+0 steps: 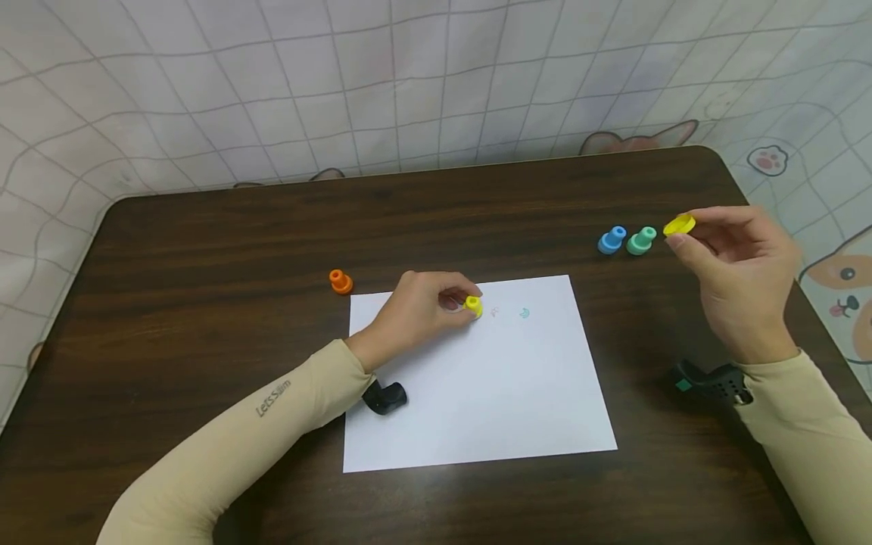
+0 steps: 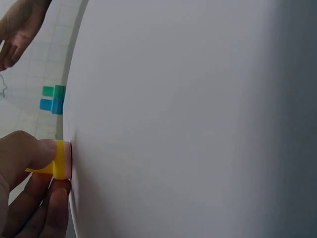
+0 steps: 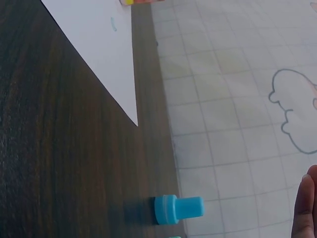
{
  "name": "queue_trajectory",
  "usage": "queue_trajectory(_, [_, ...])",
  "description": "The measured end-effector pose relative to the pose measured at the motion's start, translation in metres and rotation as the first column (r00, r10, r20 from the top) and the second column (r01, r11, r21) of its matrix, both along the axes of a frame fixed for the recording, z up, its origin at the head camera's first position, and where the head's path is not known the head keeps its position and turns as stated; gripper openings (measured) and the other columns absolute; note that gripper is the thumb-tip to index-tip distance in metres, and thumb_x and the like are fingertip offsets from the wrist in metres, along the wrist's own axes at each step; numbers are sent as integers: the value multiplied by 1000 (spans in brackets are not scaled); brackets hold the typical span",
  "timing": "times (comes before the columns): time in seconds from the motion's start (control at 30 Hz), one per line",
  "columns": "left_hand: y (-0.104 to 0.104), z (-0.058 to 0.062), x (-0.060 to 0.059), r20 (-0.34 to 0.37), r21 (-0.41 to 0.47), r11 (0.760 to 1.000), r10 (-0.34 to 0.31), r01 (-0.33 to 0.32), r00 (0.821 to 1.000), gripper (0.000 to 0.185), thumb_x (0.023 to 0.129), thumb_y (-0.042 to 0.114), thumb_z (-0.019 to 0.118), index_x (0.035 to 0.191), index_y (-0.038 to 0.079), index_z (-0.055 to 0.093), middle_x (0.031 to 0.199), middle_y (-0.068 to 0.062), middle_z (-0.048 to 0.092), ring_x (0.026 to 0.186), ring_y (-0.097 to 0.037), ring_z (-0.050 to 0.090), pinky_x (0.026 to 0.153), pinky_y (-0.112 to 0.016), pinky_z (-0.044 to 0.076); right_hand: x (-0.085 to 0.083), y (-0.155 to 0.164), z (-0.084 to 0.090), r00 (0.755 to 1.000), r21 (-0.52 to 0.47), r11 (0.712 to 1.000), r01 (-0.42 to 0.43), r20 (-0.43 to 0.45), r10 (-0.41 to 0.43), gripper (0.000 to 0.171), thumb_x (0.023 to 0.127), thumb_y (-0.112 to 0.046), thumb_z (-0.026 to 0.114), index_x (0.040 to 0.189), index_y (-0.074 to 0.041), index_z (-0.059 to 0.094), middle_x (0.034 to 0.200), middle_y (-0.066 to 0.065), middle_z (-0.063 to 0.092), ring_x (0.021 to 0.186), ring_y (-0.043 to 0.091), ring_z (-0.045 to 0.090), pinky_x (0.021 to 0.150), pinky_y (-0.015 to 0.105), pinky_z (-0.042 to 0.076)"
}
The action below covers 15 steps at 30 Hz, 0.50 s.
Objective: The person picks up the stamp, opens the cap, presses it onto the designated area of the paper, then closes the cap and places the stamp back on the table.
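An orange stamp [image 1: 341, 281] stands on the dark wooden desk [image 1: 204, 250]. A blue stamp [image 1: 611, 240] and a green stamp [image 1: 640, 241] stand just beside each other near the far right edge.
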<state>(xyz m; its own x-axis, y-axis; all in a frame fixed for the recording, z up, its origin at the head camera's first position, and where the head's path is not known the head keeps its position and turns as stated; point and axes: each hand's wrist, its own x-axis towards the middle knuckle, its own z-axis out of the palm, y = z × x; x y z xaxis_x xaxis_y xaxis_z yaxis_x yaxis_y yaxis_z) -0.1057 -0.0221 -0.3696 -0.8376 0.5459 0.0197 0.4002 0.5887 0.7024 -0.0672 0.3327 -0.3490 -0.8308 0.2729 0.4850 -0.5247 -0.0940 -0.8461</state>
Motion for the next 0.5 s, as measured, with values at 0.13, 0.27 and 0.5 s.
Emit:
queue_trajectory(0.13, [0,3,-1,-29,-20,1000,-20,19,999,24,88,11,81,111,13,77,103,-2,79,92,-14,71,88,-27,62,-1,-3,1,1000,-4,1000,-21,-5,21,34,81,30,63,114,23,61,107,15,72,87,19,71,84,19,63])
queue_trajectory(0.27, [2,4,-1,-49,-48,998,-32,29,998,24,88,11,81,112,12,77,104,-2,79,94,-14,71,89,-27,62,-3,-7,3,1000,17,1000,-25,2,25,34,81,28,65,114,23,62,106,14,72,87,18,72,84,19,63])
queue_trajectory(0.5, [3,6,2,-69,-84,996,-25,20,997,22,89,11,79,111,12,76,104,-2,79,94,-14,72,89,-27,62,-4,-16,0,999,60,998,-15,47,12,33,82,23,69,115,20,64,106,9,72,87,15,72,84,16,62])
